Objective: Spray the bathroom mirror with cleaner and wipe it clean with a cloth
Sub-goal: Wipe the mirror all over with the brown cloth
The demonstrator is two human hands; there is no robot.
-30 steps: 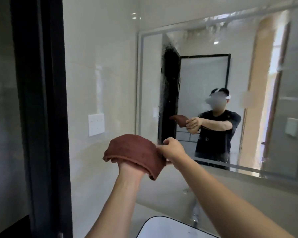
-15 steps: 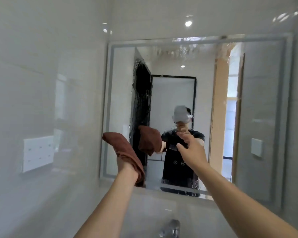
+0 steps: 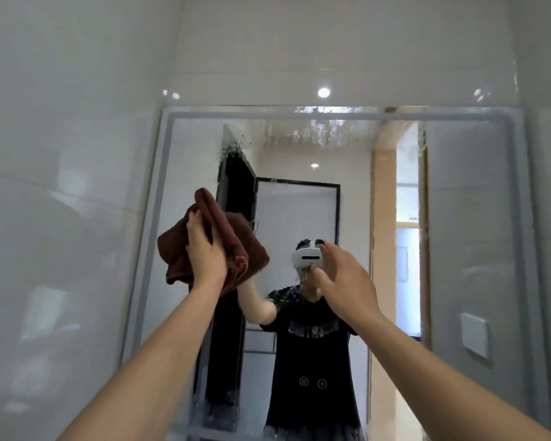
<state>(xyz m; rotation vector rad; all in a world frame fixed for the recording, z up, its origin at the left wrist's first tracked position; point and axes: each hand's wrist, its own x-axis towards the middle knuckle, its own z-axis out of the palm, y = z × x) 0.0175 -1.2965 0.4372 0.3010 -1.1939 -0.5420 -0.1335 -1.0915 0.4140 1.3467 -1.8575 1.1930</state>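
Observation:
The framed bathroom mirror [image 3: 458, 218] fills the wall ahead, with spray droplets and foam streaks along its top and down the left middle. My left hand [image 3: 204, 249] presses a bunched reddish-brown cloth [image 3: 233, 246] flat against the left part of the glass. My right hand [image 3: 341, 275] hovers near the mirror's middle with fingers spread and nothing in it. No spray bottle is in view.
Glossy white tiled walls [image 3: 61, 218] stand close on the left and above the mirror. In the mirror I see a person's reflection, a dark door and a doorway. A white switch plate [image 3: 474, 335] shows in the glass at the right.
My left hand rose with the cloth from below the mirror's lower left and now lies flat against the glass. My right hand let go of the cloth and moved right. The view tilted up.

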